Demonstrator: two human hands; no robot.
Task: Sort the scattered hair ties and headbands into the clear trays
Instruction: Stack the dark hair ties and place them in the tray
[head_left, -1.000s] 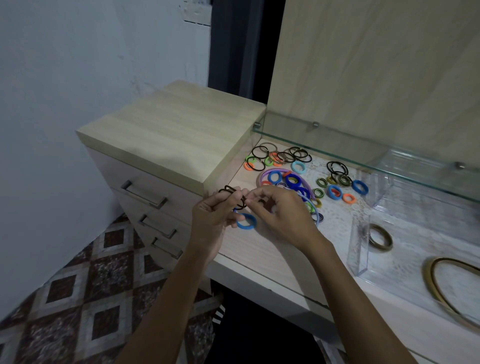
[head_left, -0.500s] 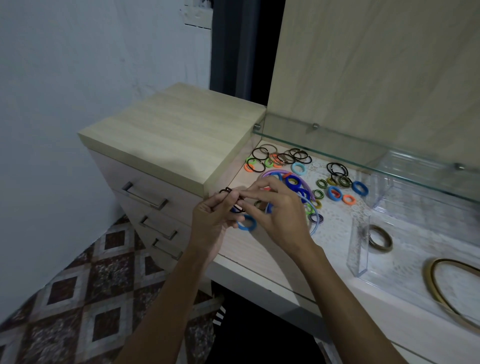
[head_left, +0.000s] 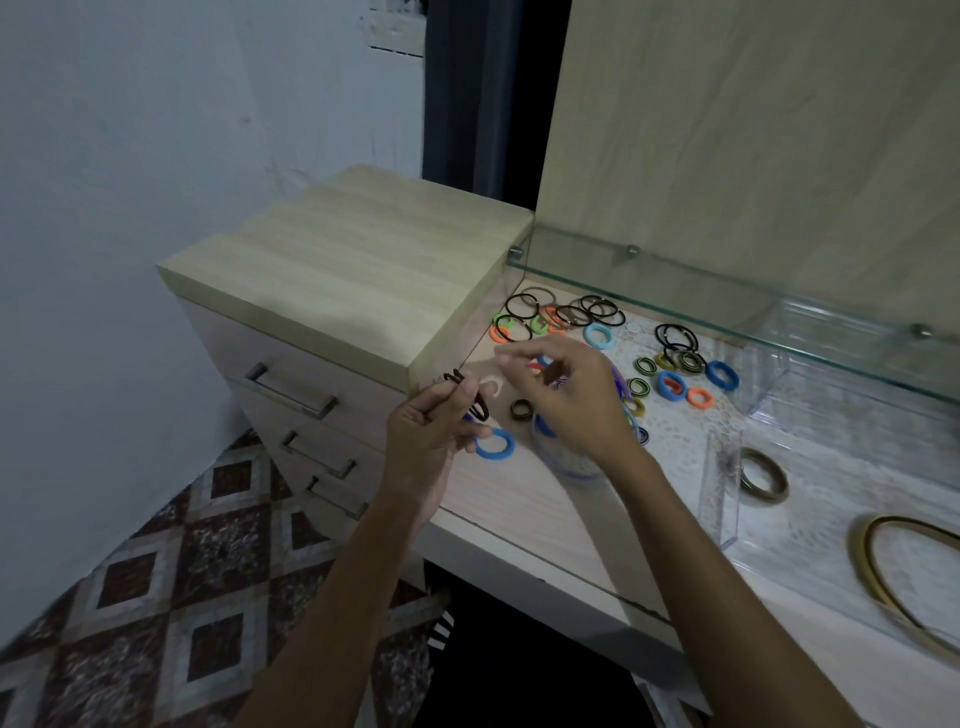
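the left hand (head_left: 434, 434) pinches thin black hair ties (head_left: 467, 392) — light, limp, stretchy, best hooked through the loop — while the right hand (head_left: 571, 400), blurred, seems loosely spread.

Your wood desk (head_left: 524, 499) carries loose hair ties (head_left: 597, 332) at frame ctr, w/ clear trays (head_left: 722, 499) lying lower right.

I'm in a home bedroom, at a dressing table (head_left: 519, 499) under my hands, its drawer unit (head_left: 332, 291) left of them and patterned floor tiles (head_left: 171, 587) below.
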